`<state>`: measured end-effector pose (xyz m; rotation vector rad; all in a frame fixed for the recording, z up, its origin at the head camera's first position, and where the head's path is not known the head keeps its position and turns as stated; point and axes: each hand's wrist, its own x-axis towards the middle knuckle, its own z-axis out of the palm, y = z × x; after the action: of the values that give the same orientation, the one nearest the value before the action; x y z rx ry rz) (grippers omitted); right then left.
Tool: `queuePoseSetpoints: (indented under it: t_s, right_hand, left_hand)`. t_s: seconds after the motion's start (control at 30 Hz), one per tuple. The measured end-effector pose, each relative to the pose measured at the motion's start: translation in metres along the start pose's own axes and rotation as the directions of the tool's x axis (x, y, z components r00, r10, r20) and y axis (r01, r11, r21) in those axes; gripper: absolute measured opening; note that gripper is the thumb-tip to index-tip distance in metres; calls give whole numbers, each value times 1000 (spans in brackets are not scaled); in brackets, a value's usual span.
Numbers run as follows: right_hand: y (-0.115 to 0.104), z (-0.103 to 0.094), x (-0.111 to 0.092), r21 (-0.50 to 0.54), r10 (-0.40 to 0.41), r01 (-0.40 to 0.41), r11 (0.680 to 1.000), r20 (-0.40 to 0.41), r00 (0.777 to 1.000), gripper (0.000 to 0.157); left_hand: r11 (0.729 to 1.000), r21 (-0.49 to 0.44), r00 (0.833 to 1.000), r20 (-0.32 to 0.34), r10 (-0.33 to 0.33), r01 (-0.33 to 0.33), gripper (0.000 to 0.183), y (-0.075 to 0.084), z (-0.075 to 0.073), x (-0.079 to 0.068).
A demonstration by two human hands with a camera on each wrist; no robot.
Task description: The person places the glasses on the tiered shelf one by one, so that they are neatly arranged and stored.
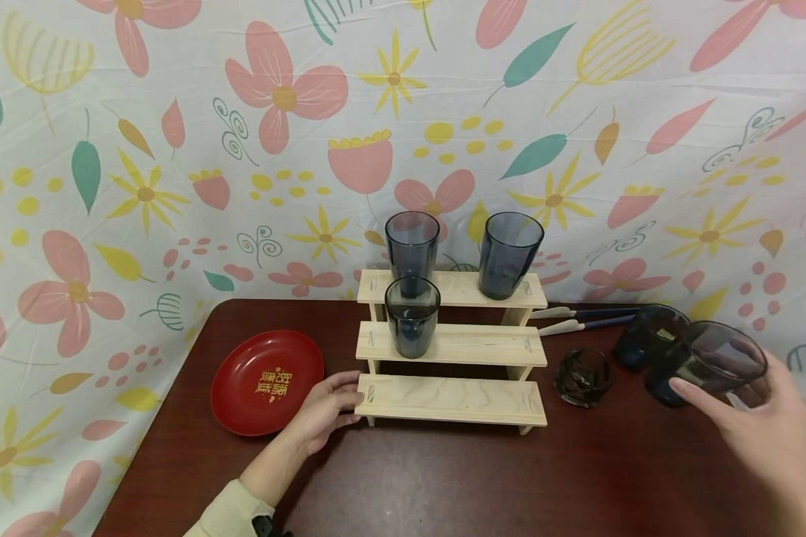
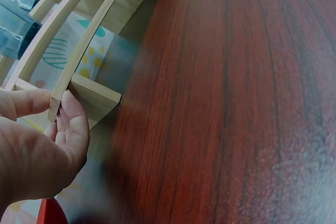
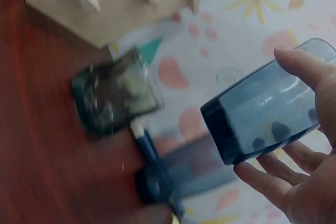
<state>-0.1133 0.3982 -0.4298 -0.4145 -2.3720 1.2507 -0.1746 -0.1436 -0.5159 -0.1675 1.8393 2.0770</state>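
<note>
My right hand (image 1: 772,429) grips a blue-grey tinted glass tumbler (image 3: 262,111), held tilted above the right side of the table. In the left wrist view my left hand (image 2: 47,150) pinches the left end of the lowest step of a three-step wooden stand (image 1: 450,399) between thumb and fingers. Two matching tumblers stand upright on the top step, one at the left (image 1: 413,242) and one at the right (image 1: 508,257). A third tumbler (image 1: 412,321) stands at the left of the middle step. Another tumbler (image 1: 645,335) is on the table, partly behind the held one.
A short dark faceted glass (image 1: 582,377) sits just right of the stand. Behind it lie two utensils (image 1: 587,324) with pale ends and blue handles. A red plate (image 1: 231,388) with gold characters is at the left. A flower-patterned cloth (image 1: 282,186) hangs behind the table.
</note>
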Motion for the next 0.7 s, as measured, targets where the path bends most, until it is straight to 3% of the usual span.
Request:
queuePoseSetpoints:
  t_s: [0.1,0.2,0.33,0.57,0.7]
  right_hand:
    - [-14,10,3,123,-114,109,986,29,993,87]
    - [-26,23,2,182,-182,170,968,50,982,87]
    - [-36,42,-3,133,-201,192,972,56,978,89]
    - [-59,73,-6,216,-257,226,950,126,958,89]
    - [-71,90,-8,187,-270,242,952,142,952,91]
  left_hand:
    - [1000,2,1000,0,-1,1,55,0,0,0]
    - [1000,2,1000,-1,-3,3,56,1,-1,-1]
    - [1000,2,1000,-6,-2,2,56,0,-1,-1]
    - [1000,4,1000,4,13,-13,55,-2,-1,0]
    - [1000,3,1000,8,12,-12,56,-3,-1,1]
